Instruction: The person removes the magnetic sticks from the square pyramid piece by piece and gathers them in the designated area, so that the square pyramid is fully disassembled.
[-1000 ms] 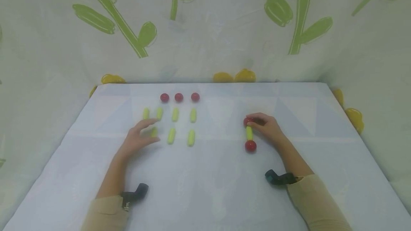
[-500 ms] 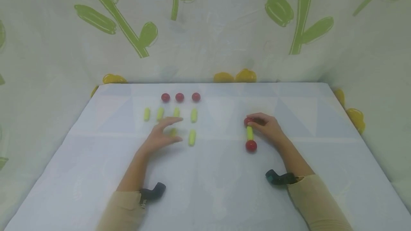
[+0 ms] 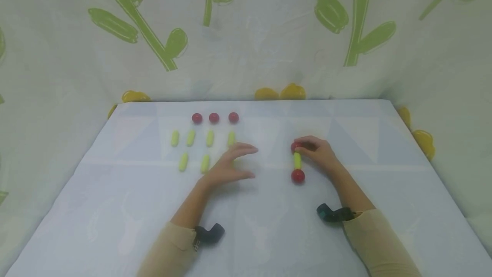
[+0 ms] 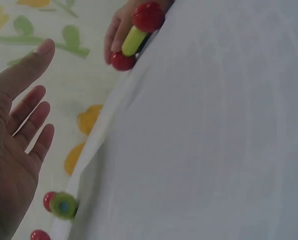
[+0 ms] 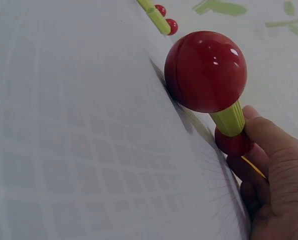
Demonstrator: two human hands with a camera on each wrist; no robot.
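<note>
My right hand [image 3: 318,154] pinches the far red ball [image 3: 295,147] of a joined piece on the table's right side. A yellow-green rod [image 3: 297,161] links that ball to a nearer red ball [image 3: 297,176], which looks large in the right wrist view. My left hand [image 3: 228,166] hovers over the middle, thumb and fingers spread apart with nothing between them. Beneath it one yellow-green rod is mostly covered, and another rod [image 3: 231,137] shows just beyond its fingers. In the left wrist view the left hand [image 4: 16,130] is plainly relaxed and holds nothing.
Several loose yellow-green rods [image 3: 205,163] lie in two rows at the left of the white table [image 3: 269,234]. Behind them stand three loose red balls, among them a middle one [image 3: 214,118]. A leaf-patterned cloth [image 3: 265,33] rises past the table's far edge.
My left hand has moved to the right across the rods toward the table's middle, still spread and holding nothing. The right hand and the joined piece have stayed in place.
</note>
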